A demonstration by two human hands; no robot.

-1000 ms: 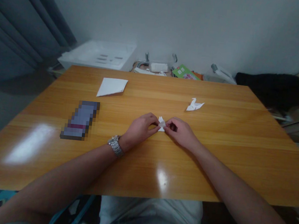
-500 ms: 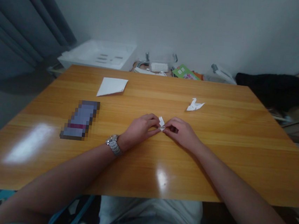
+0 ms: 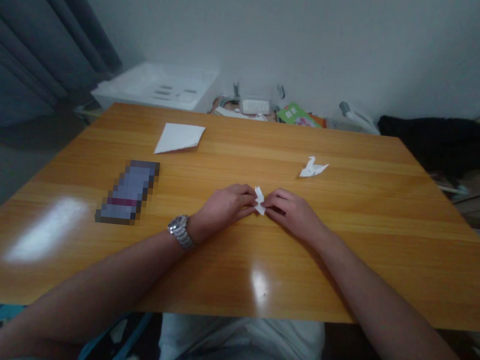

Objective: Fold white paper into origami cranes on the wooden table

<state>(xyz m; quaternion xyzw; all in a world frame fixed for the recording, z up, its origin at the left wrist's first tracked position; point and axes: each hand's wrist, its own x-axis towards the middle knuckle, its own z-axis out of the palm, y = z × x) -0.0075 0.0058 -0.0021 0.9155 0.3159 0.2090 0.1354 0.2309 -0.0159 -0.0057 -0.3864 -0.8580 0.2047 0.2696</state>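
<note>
Between my two hands, just over the wooden table (image 3: 224, 258), is a small folded piece of white paper (image 3: 260, 194) with pointed ends. My left hand (image 3: 231, 204), with a metal watch on its wrist, pinches the paper's left side. From the right, the fingertips of my right hand (image 3: 290, 210) close on its other side. My fingers hide part of the folds. Beyond my right hand stands a finished-looking white paper crane (image 3: 313, 168).
Farther back on the left lies a white paper sheet (image 3: 180, 138). Left of my left hand is a pixelated phone-shaped object (image 3: 128, 192). Behind the table's far edge are a white plastic tub (image 3: 156, 84), a green booklet (image 3: 297, 114) and dark cloth (image 3: 439, 140).
The lower part of the folded paper shows more below my fingertips now. My fingers have shifted slightly on it; the crane, sheet and phone-shaped object stay in place.
</note>
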